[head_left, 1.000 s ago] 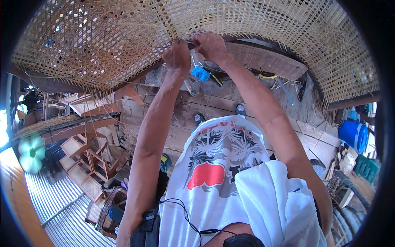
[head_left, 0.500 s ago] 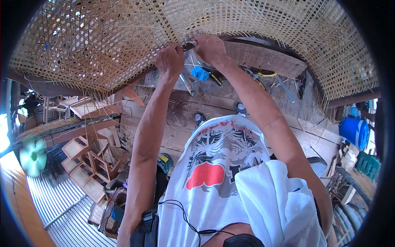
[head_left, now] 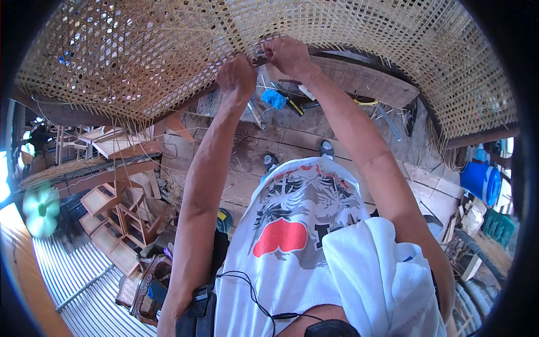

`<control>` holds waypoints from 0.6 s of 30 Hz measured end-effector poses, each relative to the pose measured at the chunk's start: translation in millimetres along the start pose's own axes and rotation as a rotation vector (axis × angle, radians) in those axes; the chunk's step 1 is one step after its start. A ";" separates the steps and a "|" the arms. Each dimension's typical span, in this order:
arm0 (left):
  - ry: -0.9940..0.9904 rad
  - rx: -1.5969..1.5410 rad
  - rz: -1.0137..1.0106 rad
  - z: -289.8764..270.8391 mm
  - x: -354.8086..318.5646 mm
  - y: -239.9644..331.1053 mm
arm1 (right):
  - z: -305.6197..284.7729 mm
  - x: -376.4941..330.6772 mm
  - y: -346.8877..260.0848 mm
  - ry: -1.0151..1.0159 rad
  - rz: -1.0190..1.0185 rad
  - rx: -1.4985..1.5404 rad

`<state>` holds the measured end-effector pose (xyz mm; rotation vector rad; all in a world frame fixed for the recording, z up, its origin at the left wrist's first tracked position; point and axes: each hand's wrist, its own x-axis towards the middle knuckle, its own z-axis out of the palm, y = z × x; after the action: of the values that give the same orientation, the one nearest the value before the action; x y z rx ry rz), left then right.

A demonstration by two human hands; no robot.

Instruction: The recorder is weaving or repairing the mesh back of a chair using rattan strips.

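A person is reaching both arms up to a woven cane panel point(head_left: 168, 50) spreading across the top of the view. The left hand point(head_left: 237, 76) is pinching its lower edge, grip closed on the cane. The right hand point(head_left: 287, 55), just beside it, is clamping thin strands there. A blue cloth point(head_left: 274, 99) is lying on the wooden floor point(head_left: 292, 146) below.

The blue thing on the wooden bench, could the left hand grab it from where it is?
Probably yes. The left hand grips the edge of the woven cane panel, and the blue thing lies just beyond and below on the bench, with nothing visibly between them.
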<state>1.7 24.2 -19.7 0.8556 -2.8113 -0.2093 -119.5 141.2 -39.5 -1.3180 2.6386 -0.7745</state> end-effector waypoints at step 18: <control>0.271 0.249 0.462 10.3 -3.4 -19.6 | 9.0 -16.3 -24.1 -0.015 0.178 -0.028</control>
<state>12.6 10.8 -33.9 0.2285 -2.7104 0.3067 -89.2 138.1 -38.1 -1.0705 2.7174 -0.7019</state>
